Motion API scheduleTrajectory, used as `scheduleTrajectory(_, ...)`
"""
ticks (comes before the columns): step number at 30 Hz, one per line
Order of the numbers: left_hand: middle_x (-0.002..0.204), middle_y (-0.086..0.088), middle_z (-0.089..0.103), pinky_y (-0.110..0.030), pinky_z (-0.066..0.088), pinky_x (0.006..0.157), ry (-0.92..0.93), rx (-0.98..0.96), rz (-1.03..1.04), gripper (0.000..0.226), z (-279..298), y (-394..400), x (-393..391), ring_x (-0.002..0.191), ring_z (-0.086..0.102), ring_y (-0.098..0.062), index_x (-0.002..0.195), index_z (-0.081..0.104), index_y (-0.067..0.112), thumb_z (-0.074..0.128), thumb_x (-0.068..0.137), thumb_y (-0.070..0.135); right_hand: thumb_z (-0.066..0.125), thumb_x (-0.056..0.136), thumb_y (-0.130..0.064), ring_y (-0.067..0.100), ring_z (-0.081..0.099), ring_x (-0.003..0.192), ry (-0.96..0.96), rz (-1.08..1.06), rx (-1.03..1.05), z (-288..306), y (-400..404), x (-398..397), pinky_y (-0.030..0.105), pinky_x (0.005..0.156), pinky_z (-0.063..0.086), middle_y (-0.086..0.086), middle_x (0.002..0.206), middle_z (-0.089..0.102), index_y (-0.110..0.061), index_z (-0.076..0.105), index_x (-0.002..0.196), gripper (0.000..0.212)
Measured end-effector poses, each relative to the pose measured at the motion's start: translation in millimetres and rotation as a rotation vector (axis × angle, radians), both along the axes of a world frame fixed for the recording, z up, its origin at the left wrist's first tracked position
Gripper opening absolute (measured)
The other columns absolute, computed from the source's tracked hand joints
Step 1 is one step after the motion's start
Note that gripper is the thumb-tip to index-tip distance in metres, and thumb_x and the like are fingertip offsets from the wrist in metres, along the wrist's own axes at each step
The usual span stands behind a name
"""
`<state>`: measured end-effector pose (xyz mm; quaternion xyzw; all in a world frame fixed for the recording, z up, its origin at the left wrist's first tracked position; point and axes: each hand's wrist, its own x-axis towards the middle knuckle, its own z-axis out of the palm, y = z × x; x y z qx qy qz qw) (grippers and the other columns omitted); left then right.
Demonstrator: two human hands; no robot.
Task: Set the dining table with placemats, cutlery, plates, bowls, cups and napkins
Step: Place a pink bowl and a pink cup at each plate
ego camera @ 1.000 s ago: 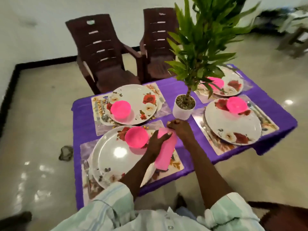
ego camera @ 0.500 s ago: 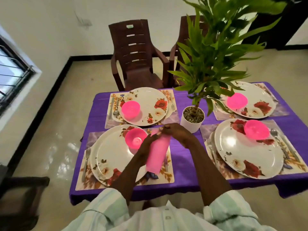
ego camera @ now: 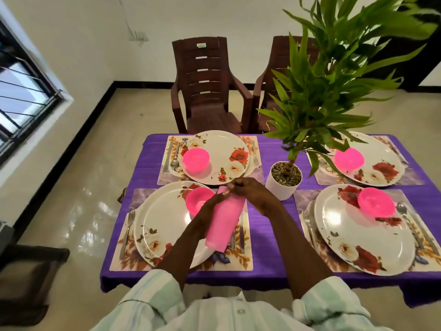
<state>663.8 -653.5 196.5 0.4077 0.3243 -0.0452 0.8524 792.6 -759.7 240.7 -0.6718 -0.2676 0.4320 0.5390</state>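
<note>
Right now both hands hold a tall pink cup (ego camera: 224, 223) over the near left placemat (ego camera: 241, 255). The left hand (ego camera: 210, 212) wraps around the cup's left side, with its fingers curled on it and a fingertip up near the top edge. The right hand (ego camera: 253, 193) is at the top of the cup, and its fingers are bent in and pinch the rim. The cup leans, with its top pointing away from the person and its bottom nearer.

The cup and the left hand hide part of a pink bowl (ego camera: 198, 203) that sits on a big flower plate (ego camera: 167, 225). A knife (ego camera: 241, 231) next to the plate peeks out from behind the cup, and only a bit of it shows. A fork (ego camera: 127, 229) lies on the other side of the plate.

Three more flower plates with pink bowls sit on the purple tablecloth (ego camera: 269, 235). A white pot (ego camera: 284, 180) with a green plant (ego camera: 331, 91) stands just beside the right hand. The leaves cover part of the far right plate (ego camera: 377, 161). The near right plate (ego camera: 367, 237) has a spoon (ego camera: 403, 210) beside it, and the picture's edge cuts off its placemat.
</note>
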Motion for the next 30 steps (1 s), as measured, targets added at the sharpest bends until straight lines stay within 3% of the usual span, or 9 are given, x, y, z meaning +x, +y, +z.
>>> scheduleTrajectory(3,0.111,-0.02,0.06,-0.045,0.048,0.086,-0.076,-0.15,0.009,0.091,-2,5,-3,0.097,0.059,-0.034,0.133,0.048,0.003,0.085,0.063,0.047,0.059,0.096,-0.019,0.013,0.057,0.086,0.002,-0.042,0.051,2,-2,-1,0.028,0.084,0.044,0.005,0.088,0.065,-0.011,0.07,0.09,0.014)
scheduleTrajectory(7,0.113,-0.022,0.054,-0.043,0.054,0.074,-0.171,-0.257,-0.032,0.089,3,8,-4,0.094,0.058,-0.035,0.132,0.046,0.0,0.083,0.066,0.046,0.052,0.099,-0.013,0.01,0.059,0.075,0.007,-0.102,0.12,8,-4,0,0.021,0.079,0.046,0.01,0.081,0.064,-0.005,0.068,0.092,0.02)
scheduleTrajectory(12,0.105,-0.021,0.06,-0.043,0.053,0.073,-0.171,-0.204,0.014,0.098,14,5,-1,0.088,0.061,-0.034,0.131,0.047,0.0,0.087,0.057,0.049,0.065,0.092,-0.02,0.013,0.059,0.097,0.046,-0.212,0.115,8,2,-5,0.031,0.096,0.044,0.002,0.098,0.068,-0.013,0.069,0.094,0.008)
scheduleTrajectory(15,0.1,-0.022,0.062,-0.042,0.055,0.07,-0.142,-0.114,0.028,0.102,21,6,2,0.083,0.064,-0.033,0.128,0.051,0.0,0.089,0.048,0.051,0.077,0.08,-0.036,0.019,0.061,0.109,0.089,-0.2,0.037,2,2,-6,0.036,0.1,0.048,0.003,0.116,0.066,-0.014,0.06,0.115,0.045)
scheduleTrajectory(17,0.103,-0.023,0.062,-0.042,0.056,0.071,-0.099,-0.051,0.017,0.109,21,5,3,0.085,0.064,-0.033,0.13,0.049,0.002,0.09,0.043,0.054,0.078,0.078,-0.042,0.021,0.063,0.111,0.121,-0.162,0.006,0,2,-9,0.041,0.1,0.05,0.004,0.118,0.068,-0.015,0.059,0.121,0.055)
scheduleTrajectory(22,0.103,-0.02,0.065,-0.042,0.055,0.075,-0.053,0.025,0.033,0.109,17,5,-4,0.088,0.066,-0.031,0.128,0.052,0.005,0.089,0.041,0.059,0.075,0.082,-0.037,0.023,0.066,0.108,0.156,-0.177,-0.006,-5,2,-12,0.04,0.099,0.051,0.004,0.114,0.071,-0.017,0.065,0.117,0.042)
scheduleTrajectory(25,0.095,-0.016,0.068,-0.04,0.055,0.074,-0.066,0.025,0.028,0.094,24,5,-10,0.084,0.067,-0.029,0.123,0.055,0.004,0.086,0.05,0.054,0.077,0.078,-0.04,0.022,0.066,0.107,0.152,-0.194,-0.022,-8,4,-13,0.041,0.099,0.051,0.004,0.115,0.07,-0.016,0.064,0.118,0.049)
scheduleTrajectory(28,0.085,-0.012,0.071,-0.039,0.054,0.074,-0.08,0.046,0.037,0.047,27,7,-18,0.076,0.068,-0.025,0.109,0.061,0.006,0.067,0.08,0.043,0.076,0.08,-0.039,0.026,0.066,0.106,0.122,-0.339,0.033,-5,11,-7,0.043,0.094,0.055,0.008,0.118,0.068,-0.011,0.063,0.116,0.047)
scheduleTrajectory(30,0.094,-0.015,0.069,-0.044,0.051,0.081,-0.065,0.05,0.129,0.053,26,12,-25,0.085,0.066,-0.029,0.113,0.062,0.006,0.071,0.078,0.045,0.079,0.076,-0.043,0.028,0.065,0.106,0.074,-0.53,0.095,-2,18,2,0.046,0.09,0.056,0.008,0.12,0.066,-0.01,0.062,0.116,0.054)
